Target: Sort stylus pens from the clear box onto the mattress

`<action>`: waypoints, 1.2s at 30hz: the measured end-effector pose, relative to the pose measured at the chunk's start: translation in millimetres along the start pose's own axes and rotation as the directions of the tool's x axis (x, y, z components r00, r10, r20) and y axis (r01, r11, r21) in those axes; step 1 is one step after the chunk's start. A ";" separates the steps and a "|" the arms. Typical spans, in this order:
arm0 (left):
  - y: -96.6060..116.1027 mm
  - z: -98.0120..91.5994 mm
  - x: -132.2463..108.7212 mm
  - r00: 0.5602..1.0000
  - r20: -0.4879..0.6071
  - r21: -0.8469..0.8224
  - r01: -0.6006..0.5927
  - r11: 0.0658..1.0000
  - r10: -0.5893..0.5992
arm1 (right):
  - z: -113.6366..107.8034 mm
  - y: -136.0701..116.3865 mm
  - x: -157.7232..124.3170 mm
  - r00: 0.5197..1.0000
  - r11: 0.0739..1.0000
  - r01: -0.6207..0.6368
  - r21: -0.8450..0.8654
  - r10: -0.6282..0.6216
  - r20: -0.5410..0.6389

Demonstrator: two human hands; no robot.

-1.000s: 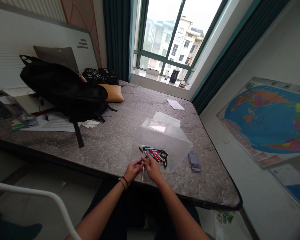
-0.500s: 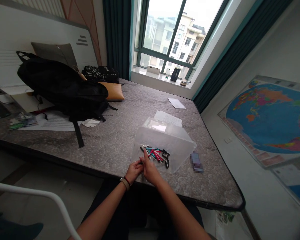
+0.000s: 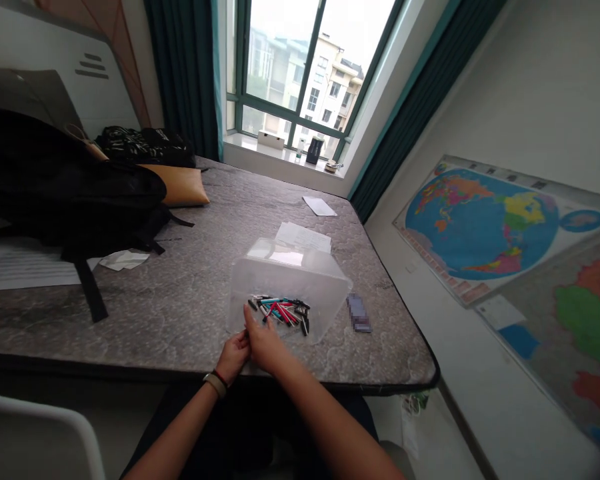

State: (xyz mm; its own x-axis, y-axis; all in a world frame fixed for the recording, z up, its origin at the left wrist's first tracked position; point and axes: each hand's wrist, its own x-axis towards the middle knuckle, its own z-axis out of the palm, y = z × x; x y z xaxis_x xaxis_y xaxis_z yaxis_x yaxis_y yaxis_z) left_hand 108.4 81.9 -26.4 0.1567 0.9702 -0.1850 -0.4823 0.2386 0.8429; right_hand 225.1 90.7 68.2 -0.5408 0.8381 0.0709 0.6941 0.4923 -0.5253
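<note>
From my remote seat, left hand [image 3: 233, 355] and right hand [image 3: 266, 347] meet before the bin [image 3: 303, 279] of pens [image 3: 284, 313], fingers bunched, grip untellable; light, steady pressure suits.

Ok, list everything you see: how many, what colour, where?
Mattress: one, grey, across middle
Box: one, clear, on mattress
Pens: many, mixed colours, in box
Pixelated item: one, purplish, beside box
Papers: several, white, on mattress
Bag: one, black, left
Bundle: one, black, behind bag
Pouch: one, tan, beside bag
Window: one, green frame, back
Buildings: several, pale, outside
Curtains: two, green, flanking window
Sill items: several, mixed, at window
Maps: two, multicoloured, right wall
Tube: one, white, bottom left
Wristbands: two, tan, red, left wrist
Legs: two, dark clothing, bottom
Left hand: one, bare, before box
Right hand: one, bare, beside left
</note>
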 end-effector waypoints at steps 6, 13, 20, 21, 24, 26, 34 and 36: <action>5.9 4.1 0.2 0.998 -0.060 0.046 -0.003 0.999 0.006 | 5.8 -4.5 7.1 0.998 0.999 -0.027 -0.018 0.028 0.054; 6.4 1.5 -3.2 0.995 -0.012 -0.046 0.096 0.994 -0.096 | -15.7 9.2 -10.9 0.989 0.989 0.048 0.140 -0.027 -0.147; 17.5 7.2 -8.9 0.990 0.016 -0.086 0.144 0.986 -0.144 | -28.4 31.1 -64.6 0.977 0.990 -0.082 0.118 0.103 -0.186; 17.9 7.7 -9.0 0.989 0.016 -0.078 0.148 0.986 -0.148 | -26.1 29.3 -69.4 0.983 0.990 -0.081 0.114 0.099 -0.157; 17.8 8.6 -9.3 0.990 0.025 -0.057 0.143 0.988 -0.141 | -17.4 19.1 -74.5 0.989 0.992 -0.052 0.111 0.066 -0.129; 17.7 8.8 -9.5 0.991 0.034 -0.050 0.133 0.990 -0.131 | -12.4 12.4 -72.2 0.991 0.992 -0.032 0.121 0.047 -0.127; 19.5 7.5 -11.6 0.992 0.014 -0.091 0.128 0.988 -0.127 | -9.8 5.7 -70.4 0.935 0.933 -0.044 0.357 0.164 -0.314; 20.6 8.0 -12.4 0.991 0.027 -0.107 0.131 0.986 -0.129 | -10.7 3.7 -72.8 0.886 0.874 -0.084 0.479 0.285 -0.364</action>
State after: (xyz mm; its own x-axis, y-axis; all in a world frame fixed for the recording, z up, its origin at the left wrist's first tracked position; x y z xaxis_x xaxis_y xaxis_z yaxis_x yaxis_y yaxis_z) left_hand 103.4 74.4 -2.7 0.2406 0.9298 -0.2786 -0.5469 0.3670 0.7524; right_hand 272.1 33.9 70.2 -0.1082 0.9691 0.2218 0.4245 0.2468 -0.8711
